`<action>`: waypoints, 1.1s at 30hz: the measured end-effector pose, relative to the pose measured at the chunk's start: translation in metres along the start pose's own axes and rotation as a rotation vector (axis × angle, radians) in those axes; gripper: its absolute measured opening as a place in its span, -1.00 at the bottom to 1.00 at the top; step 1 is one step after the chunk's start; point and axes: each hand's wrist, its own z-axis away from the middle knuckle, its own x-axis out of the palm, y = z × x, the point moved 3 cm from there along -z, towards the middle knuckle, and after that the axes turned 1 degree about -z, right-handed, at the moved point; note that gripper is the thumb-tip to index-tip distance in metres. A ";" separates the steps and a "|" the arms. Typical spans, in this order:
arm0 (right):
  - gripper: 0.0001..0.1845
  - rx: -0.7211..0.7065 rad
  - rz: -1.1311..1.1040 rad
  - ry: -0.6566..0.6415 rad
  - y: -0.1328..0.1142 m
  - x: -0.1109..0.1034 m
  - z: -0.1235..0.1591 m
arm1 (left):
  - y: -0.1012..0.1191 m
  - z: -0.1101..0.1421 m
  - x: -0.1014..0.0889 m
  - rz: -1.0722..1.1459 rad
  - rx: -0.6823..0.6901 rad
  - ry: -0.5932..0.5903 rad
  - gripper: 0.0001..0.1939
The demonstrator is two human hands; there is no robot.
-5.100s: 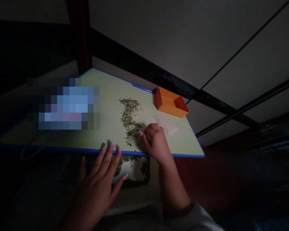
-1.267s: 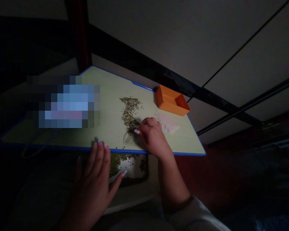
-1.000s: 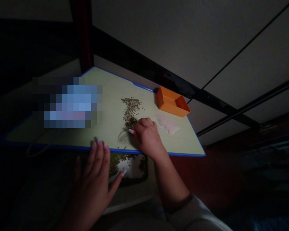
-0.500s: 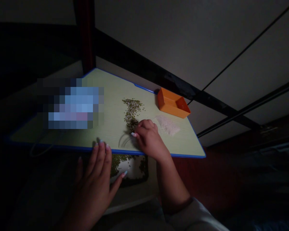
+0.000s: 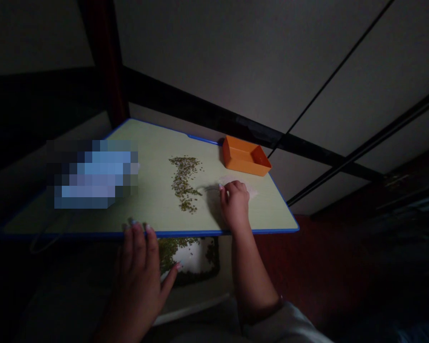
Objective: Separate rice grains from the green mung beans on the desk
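A trail of small green beans point(image 5: 184, 180) lies on a pale table with a blue edge point(image 5: 153, 209). To its right is a patch of white grains point(image 5: 252, 190), partly hidden by my right hand point(image 5: 235, 206), which rests on the table with its fingers curled, fingertips pressed to the surface near the white patch. My left hand point(image 5: 139, 278) lies flat, fingers spread, fingertips at the table's near edge. Under that edge sits a white tray point(image 5: 196, 257) with green beans round its rim, next to my left thumb.
An empty orange box point(image 5: 245, 156) stands at the table's far right corner. A blurred bluish patch point(image 5: 93, 174) covers the table's left part. A dark post point(image 5: 102, 57) rises behind the table. The room is very dim; the floor at right is reddish.
My right hand has moved from the lower end of the green bean trail rightward to the white grains. My left hand stays at the near edge. The view has shifted slightly.
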 end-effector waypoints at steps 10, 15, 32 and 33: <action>-0.78 -0.069 -0.079 -0.054 0.006 -0.013 0.007 | -0.001 -0.004 0.007 -0.030 0.083 0.048 -0.01; -0.77 -0.152 -0.060 -0.207 -0.012 -0.005 0.016 | -0.004 -0.005 0.006 -0.049 0.108 0.044 -0.02; -0.66 0.005 0.116 -0.273 -0.008 -0.001 0.008 | -0.002 -0.005 0.002 -0.049 0.164 0.132 -0.11; -0.66 0.033 0.135 -0.250 -0.005 -0.001 0.006 | -0.001 -0.005 0.002 -0.045 0.160 0.130 -0.12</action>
